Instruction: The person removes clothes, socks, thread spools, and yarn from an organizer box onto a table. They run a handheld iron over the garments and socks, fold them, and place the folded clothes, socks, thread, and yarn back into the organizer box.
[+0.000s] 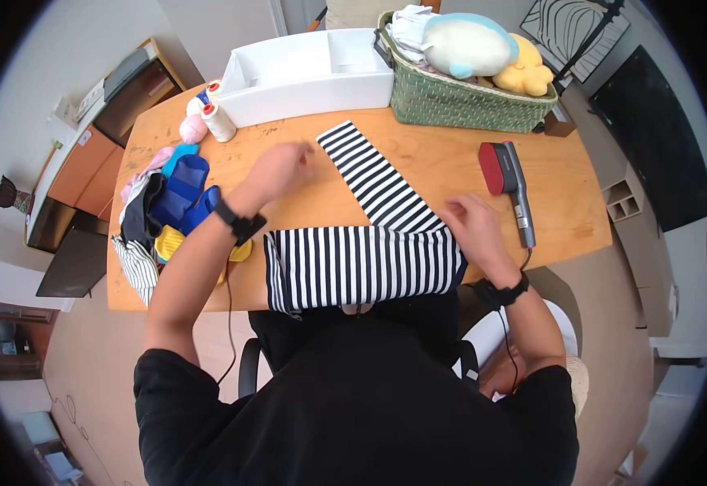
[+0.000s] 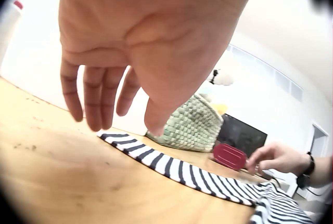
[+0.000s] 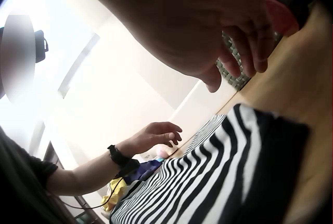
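A black-and-white striped garment (image 1: pixel 361 263) lies folded into a wide band along the table's near edge. One striped sleeve (image 1: pixel 379 185) slants from its right part toward the back left. My left hand (image 1: pixel 279 172) is just left of the sleeve's far end, slightly blurred. In the left wrist view its fingers (image 2: pixel 93 99) hang loosely with nothing between them. Beside the band's upper right corner is my right hand (image 1: pixel 476 233), its fingers loosely bent. The right wrist view shows those fingers (image 3: pixel 250 52) above the striped cloth (image 3: pixel 208 167), holding nothing.
A handheld steamer (image 1: pixel 515 190) lies at the right, its cord running off the near edge. Behind stand a white divided bin (image 1: pixel 305 93) and a green woven basket (image 1: pixel 467 101) with plush toys. Thread cones (image 1: pixel 218 123) and piled clothes (image 1: pixel 147 219) occupy the left.
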The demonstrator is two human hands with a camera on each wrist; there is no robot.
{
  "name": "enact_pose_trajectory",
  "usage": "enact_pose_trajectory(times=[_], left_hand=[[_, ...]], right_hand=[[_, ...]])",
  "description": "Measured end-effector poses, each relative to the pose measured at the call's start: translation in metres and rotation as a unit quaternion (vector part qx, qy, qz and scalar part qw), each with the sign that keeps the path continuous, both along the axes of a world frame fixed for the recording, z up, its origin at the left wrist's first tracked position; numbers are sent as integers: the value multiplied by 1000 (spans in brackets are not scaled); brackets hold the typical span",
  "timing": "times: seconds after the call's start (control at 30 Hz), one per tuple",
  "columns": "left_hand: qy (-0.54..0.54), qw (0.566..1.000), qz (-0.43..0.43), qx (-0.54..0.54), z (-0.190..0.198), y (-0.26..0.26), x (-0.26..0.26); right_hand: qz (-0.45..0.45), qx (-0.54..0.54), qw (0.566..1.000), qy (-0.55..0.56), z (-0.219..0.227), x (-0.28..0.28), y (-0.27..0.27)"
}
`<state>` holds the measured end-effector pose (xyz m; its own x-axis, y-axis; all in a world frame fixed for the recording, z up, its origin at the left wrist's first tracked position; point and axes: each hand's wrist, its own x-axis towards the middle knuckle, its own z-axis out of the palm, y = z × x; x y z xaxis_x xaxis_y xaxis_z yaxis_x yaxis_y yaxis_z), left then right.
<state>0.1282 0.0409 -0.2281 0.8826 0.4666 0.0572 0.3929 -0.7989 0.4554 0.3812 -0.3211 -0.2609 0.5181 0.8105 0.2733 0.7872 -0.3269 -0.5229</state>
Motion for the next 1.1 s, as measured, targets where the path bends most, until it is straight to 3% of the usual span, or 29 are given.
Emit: enact_pose_trajectory(times=[0.03,0.1,0.13,0.23,0.33,0.43,0.6,0.67,0.77,0.93,1.1], left_hand=[[91,996,4,-16,9,-20,-16],[152,988,-16,-14,7,-46,-47],[95,995,-22,25,-9,-57,-65],[146,988,5,40,-11,-74,-88],[172,985,-10,-14,-13,-67,-109],[127,990,-43,-35,-18,-55,-126],[142,965,12,-222,-1,-36,-127],[135,969,23,-207,5,-30,-122],[38,913,108,-391,-17,-13,-112],[63,940,151,-298,-38,27,-85],[42,976,154,-150,-47,64,-62]], right_hand=[[28,-2,1000,7,-2,-6,11],[31,-38,999,1,6,-18,31],[35,-77,996,-8,8,-21,37],[48,-92,995,-13,-12,-15,47],[72,-93,993,-12,-20,-9,49],[30,-78,996,37,-7,-12,49],[-4,-29,997,68,-10,-4,52],[-1,-28,998,57,-18,12,63],[13,-29,999,36,-20,33,84],[34,-79,996,-3,-31,68,124],[15,-60,997,-39,-37,78,151]])
